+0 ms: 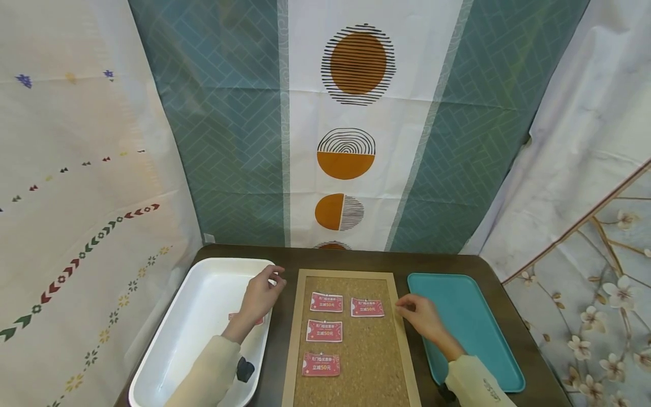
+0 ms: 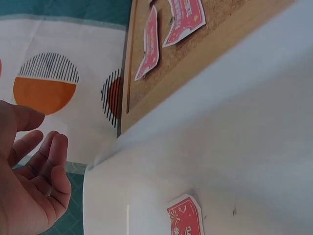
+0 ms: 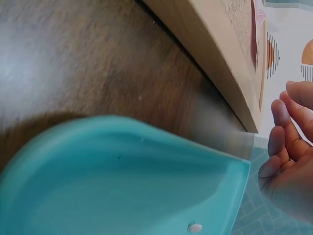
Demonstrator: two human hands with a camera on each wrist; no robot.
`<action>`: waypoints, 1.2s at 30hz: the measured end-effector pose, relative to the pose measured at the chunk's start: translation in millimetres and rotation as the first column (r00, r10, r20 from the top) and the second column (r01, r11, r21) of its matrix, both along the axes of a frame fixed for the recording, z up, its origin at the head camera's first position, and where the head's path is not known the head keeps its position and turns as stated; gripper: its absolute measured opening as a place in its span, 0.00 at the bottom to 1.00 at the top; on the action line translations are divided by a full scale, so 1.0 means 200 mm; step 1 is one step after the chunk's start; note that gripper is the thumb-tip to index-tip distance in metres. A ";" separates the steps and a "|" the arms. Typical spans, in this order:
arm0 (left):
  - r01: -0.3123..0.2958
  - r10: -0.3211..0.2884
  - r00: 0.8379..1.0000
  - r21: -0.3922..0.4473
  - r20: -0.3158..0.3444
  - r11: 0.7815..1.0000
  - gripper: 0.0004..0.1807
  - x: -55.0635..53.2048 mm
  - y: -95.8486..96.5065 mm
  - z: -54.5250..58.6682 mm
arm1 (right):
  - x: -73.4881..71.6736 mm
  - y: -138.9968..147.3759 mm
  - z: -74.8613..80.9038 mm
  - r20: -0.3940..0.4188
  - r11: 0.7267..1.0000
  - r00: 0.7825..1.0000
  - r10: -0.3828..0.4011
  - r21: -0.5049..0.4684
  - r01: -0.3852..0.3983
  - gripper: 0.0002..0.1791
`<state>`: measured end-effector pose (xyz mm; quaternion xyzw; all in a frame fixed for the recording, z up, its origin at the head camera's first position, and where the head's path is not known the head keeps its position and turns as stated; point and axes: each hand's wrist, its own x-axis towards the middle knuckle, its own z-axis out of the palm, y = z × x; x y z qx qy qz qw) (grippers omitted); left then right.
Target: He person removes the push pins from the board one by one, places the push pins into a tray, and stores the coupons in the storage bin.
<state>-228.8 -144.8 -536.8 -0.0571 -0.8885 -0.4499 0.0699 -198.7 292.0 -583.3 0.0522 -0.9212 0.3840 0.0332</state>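
Over the right rim of the white tray, my left hand hovers with loosely bent fingers and nothing in them. A red paper coupon lies in that tray, partly hidden by the left wrist in the head view. My right hand is at the right frame of the corkboard, thumb and forefinger close together, no object visible between them. Several red coupons are on the cork: one at upper left, one at upper right, and others down the left side.
To the board's right lies a teal tray, with a small white piece inside it. Tray and board rest on a dark wooden table. Patterned cloths hang behind and at both sides, including a green and white curtain.
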 end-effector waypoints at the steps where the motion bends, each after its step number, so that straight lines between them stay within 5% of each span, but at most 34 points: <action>1: 0.005 -0.005 1.000 0.000 0.000 1.000 0.16 0.00 0.01 0.00 | 0.00 -0.01 0.00 0.002 1.000 1.000 0.000 -0.004 0.000 0.03; 20: 0.061 -0.061 0.998 -0.020 0.000 0.998 0.16 -0.04 0.22 0.02 | -0.05 -0.11 -0.01 -0.009 0.999 1.000 0.017 -0.031 -0.018 0.03; 36: 0.121 -0.121 0.992 -0.002 0.033 0.993 0.16 -0.03 0.37 -0.06 | -0.11 -0.16 -0.01 0.021 0.999 1.000 0.019 -0.037 -0.019 0.03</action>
